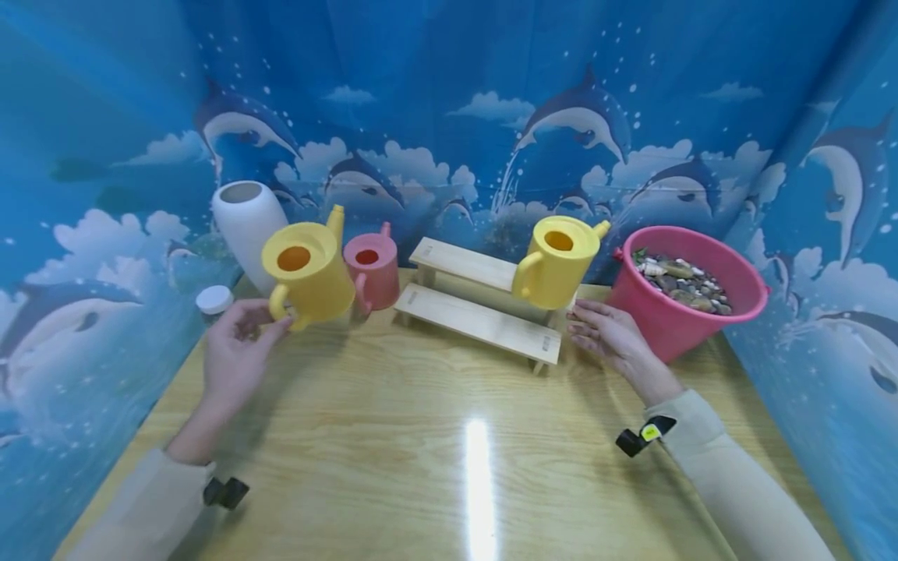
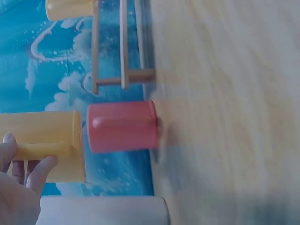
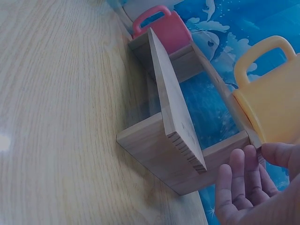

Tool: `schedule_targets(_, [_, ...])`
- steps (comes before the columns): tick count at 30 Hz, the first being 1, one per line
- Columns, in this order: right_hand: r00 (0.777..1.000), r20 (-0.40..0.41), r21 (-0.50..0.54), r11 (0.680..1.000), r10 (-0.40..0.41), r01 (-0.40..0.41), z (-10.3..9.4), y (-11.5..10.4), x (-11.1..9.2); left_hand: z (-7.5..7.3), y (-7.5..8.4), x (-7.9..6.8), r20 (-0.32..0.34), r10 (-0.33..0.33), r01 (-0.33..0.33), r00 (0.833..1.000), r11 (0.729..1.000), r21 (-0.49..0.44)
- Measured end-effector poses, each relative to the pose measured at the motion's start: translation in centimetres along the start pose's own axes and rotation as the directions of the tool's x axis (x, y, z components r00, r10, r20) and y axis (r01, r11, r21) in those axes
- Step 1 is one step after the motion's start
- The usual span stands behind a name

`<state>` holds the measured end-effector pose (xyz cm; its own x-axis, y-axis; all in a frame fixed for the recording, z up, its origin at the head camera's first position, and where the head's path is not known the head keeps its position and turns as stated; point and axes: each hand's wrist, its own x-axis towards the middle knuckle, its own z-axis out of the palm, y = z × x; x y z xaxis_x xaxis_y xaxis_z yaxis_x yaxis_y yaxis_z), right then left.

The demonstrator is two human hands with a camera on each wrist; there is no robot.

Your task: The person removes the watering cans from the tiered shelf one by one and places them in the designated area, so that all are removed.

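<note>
- Blue curtains (image 1: pixel 421 47) printed with dolphins and clouds close in the wooden table (image 1: pixel 365 460) at the back and both sides
- Left hand (image 1: pixel 235 347) pinches the handle of one yellow watering can (image 1: pixel 319 288), holding it upright and raised off the table near the white vase (image 1: pixel 245 226); the handle probably gives the easiest hold, since it faces the person while the spout points away
- Right hand (image 1: pixel 613 335) is at the right end of the stepped shelf (image 1: pixel 484 321), its fingers bent beside the upper board, though I cannot tell whether they grip the wood or merely touch it
- Second yellow can (image 1: pixel 561 273) stands upright on the upper board, whose flat top likely lets it sit level
- Pink watering can (image 1: pixel 381 284) stands on the table just beside the shelf's left end, and a white-lidded jar (image 1: pixel 213 299) is further left, by the vase
- Pink bucket (image 1: pixel 659 331) stands on the right, its deep wall holding in a heap of stones (image 1: pixel 680 284)
</note>
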<state>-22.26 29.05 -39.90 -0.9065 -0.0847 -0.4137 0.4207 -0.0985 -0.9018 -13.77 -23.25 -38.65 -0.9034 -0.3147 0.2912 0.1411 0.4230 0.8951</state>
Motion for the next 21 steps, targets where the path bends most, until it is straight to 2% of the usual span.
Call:
schedule_targets(5, [1.0, -0.001, -0.006, 1.0, -0.002, 0.002, -0.1, 0.0, 0.0, -0.7, -1.9, -0.3, -0.045, -0.037, 0.037, 0.998, 0.999, 0.013])
schedule_targets(11, [1.0, -0.015, -0.025, 1.0, -0.001, 0.0, -0.1, 0.0, 0.0, -0.3, -5.0, 0.0, -0.073, -0.054, 0.053, 0.996, 0.999, -0.006])
schedule_targets(16, [1.0, -0.017, -0.023, 1.0, -0.002, 0.002, -0.1, 0.1, 0.0, 0.2, -6.8, 0.2, -0.049, -0.067, 0.066, 0.997, 0.998, -0.025])
schedule_targets(21, [1.0, -0.015, -0.012, 1.0, -0.007, 0.007, 0.0, 0.1, 0.0, 0.3, -7.2, 0.1, 0.008, -0.125, 0.125, 0.992, 0.991, 0.039])
